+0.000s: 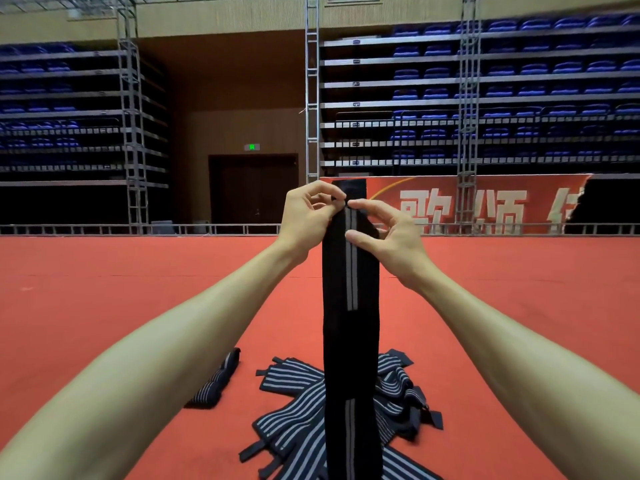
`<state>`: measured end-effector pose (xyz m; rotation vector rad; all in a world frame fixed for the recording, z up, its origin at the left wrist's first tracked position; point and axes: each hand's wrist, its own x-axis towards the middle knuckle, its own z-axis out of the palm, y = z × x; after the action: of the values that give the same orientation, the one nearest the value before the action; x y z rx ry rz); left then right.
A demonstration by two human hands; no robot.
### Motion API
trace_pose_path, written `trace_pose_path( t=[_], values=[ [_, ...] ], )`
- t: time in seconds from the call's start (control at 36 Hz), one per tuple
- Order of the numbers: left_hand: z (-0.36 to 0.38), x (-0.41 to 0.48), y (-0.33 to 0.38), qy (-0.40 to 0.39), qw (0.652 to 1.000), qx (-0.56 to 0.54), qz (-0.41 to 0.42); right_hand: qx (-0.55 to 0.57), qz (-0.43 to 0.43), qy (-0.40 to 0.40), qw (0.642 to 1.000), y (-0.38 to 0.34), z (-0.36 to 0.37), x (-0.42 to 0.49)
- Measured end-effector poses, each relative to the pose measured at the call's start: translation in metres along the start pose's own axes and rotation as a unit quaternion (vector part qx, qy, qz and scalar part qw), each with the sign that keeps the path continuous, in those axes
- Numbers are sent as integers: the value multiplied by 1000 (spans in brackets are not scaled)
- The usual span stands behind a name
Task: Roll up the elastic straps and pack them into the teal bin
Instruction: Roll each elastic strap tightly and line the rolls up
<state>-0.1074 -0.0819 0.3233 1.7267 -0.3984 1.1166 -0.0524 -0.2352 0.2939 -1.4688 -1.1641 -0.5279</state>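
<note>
Head view, arms extended forward. A black strap (349, 323) with a pair of pale centre stripes is held upright in front of the camera, its upper end raised level with the hands and its length hanging straight down to the bottom edge of the picture.

The left hand (308, 216) is closed on the strap's upper left edge, which is pinched between thumb and forefinger while the remaining fingers are curled. The right hand (391, 237) grips from the opposite side: its forefinger is bent onto the strap's front next to the left fingertips, and its thumb is pressed against the front just below. Whether the top of the strap has been folded over is hard to judge, since the fingers cover that part.

Behind the hanging strap, a pile of striped straps (298, 410) lies loose and overlapping on the red floor (104, 289). A single strap (216, 382) is seen lying apart from the pile, to its left.

In the background, a red banner (485, 206) with white characters is set at the floor's far edge, with tiers of blue seats (519, 81), metal truss columns (311, 81) and a dark door (252, 188) behind.
</note>
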Motion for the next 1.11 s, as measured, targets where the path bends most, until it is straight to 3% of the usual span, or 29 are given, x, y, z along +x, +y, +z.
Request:
trace_pose_path(
  t=[0.17, 0.33, 0.53, 0.61, 0.75, 0.92, 1.11],
  values=[
    [2, 2, -4, -3, 1000, -26, -6, -5, -41, 2, 999, 4, 2, 3],
    [2, -19, -9, -79, 995, -59, -28, -21, -39, 44, 998, 10, 4, 9],
    [9, -62, -41, -172, 985, 3, -35, 15, -19, 112, 993, 9, 2, 18],
    [15, -66, -47, -160, 987, 2, -28, 15, -23, 117, 993, 7, 3, 19],
    [18, -62, -47, -134, 990, -18, -43, -42, -32, 52, 997, 9, 7, 14],
    [20, -67, -55, -116, 992, -19, -48, -36, -26, 82, 996, 7, 8, 19],
    [13, -100, -75, -218, 975, 6, -39, -8, -11, 125, 992, 1, 6, 26]
  ],
)
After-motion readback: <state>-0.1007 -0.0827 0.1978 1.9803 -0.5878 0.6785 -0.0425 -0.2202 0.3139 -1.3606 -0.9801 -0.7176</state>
